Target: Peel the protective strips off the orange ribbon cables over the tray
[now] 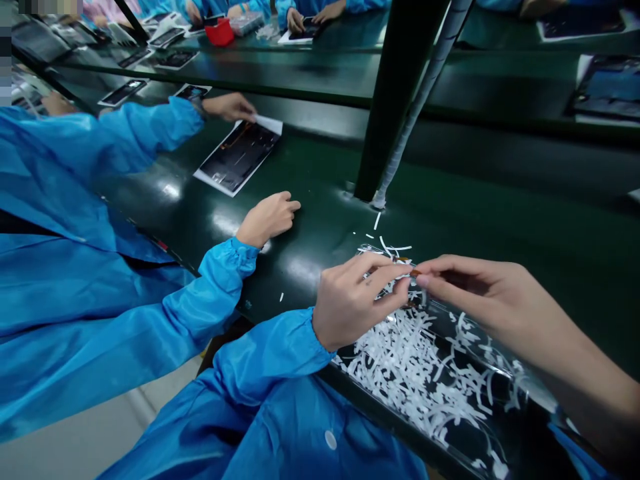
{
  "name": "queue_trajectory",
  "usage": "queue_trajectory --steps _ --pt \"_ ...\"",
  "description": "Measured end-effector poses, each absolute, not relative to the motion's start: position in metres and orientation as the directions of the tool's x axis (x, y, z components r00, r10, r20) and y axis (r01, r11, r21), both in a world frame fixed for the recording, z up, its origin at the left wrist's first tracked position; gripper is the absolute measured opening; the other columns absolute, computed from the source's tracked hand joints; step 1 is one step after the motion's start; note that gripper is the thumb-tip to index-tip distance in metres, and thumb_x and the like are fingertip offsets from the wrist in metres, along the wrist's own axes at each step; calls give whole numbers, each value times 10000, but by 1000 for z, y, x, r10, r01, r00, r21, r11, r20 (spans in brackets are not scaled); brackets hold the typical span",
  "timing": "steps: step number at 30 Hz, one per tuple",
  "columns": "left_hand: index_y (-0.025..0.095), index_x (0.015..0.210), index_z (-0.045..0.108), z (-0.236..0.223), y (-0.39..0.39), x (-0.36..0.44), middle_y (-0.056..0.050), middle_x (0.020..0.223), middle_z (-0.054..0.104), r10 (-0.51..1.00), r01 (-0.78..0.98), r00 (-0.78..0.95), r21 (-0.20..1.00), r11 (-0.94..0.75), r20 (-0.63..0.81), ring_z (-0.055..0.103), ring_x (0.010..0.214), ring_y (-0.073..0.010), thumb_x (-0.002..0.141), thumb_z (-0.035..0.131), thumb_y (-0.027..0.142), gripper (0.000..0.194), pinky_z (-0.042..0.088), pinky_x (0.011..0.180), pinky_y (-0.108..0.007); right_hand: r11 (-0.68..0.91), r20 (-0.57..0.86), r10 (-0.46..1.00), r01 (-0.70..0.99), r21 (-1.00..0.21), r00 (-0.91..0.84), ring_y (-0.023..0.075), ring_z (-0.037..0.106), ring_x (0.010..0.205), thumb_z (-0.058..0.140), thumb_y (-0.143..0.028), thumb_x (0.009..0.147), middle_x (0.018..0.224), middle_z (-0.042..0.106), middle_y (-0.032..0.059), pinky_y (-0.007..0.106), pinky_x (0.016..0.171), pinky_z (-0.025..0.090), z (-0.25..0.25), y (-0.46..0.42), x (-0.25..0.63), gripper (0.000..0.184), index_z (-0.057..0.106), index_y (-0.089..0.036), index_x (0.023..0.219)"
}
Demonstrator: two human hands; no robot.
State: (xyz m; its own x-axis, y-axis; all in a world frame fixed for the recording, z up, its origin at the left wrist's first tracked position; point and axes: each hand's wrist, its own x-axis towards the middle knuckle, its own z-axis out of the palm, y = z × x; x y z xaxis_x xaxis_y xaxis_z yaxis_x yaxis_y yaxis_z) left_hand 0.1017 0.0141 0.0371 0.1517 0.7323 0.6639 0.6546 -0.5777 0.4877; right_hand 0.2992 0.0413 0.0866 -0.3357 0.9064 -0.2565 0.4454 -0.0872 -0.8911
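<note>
My left hand [357, 293] and my right hand [480, 287] meet fingertip to fingertip above a clear plastic tray [537, 393]. Pinched between them is a small orange-brown strip [415, 273], looking like a bit of flex cable; most of it is hidden by the fingers. Both hands are closed. Beneath them the tray holds a heap of thin white strips [410, 380], like peeled backing paper. More orange-brown bits show just past my left fingers, partly covered.
A co-worker's hand [270, 217] rests at left; their other hand [230, 107] touches a dark panel on white sheet [237, 153]. A dark post [400, 87] with a wrapped cable [425, 100] rises ahead. Across the bench are a red bin [219, 32] and more panels [607, 87].
</note>
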Motion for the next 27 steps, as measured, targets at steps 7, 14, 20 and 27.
queue_trajectory --steps 7,14,20,27 --pt "188 978 713 37 14 102 -9 892 758 718 721 151 421 -550 680 730 801 -123 955 641 192 76 579 674 -244 -48 -235 907 468 -882 -350 222 676 789 740 -563 827 889 758 57 336 679 501 86 42 293 380 797 -241 1019" --pt "176 890 670 35 16 105 0 859 737 743 778 153 384 -497 651 675 655 -94 935 600 157 85 504 576 -234 -29 -231 902 482 -876 -366 224 675 791 708 -559 843 840 737 28 336 653 495 80 42 292 318 773 -271 962" --pt "172 913 685 36 15 92 -18 922 715 883 637 115 648 -417 455 650 678 -82 899 569 119 127 499 561 -202 -65 -287 905 564 -823 -314 220 646 880 668 -536 878 940 726 17 336 720 451 79 45 305 283 700 -262 939" --pt "191 1085 737 44 21 90 -49 1056 711 976 280 105 936 -212 190 668 752 -78 928 629 201 191 501 536 -156 -55 -276 894 525 -849 -352 207 620 794 696 -559 851 870 712 16 326 677 422 84 43 299 310 702 -257 921"
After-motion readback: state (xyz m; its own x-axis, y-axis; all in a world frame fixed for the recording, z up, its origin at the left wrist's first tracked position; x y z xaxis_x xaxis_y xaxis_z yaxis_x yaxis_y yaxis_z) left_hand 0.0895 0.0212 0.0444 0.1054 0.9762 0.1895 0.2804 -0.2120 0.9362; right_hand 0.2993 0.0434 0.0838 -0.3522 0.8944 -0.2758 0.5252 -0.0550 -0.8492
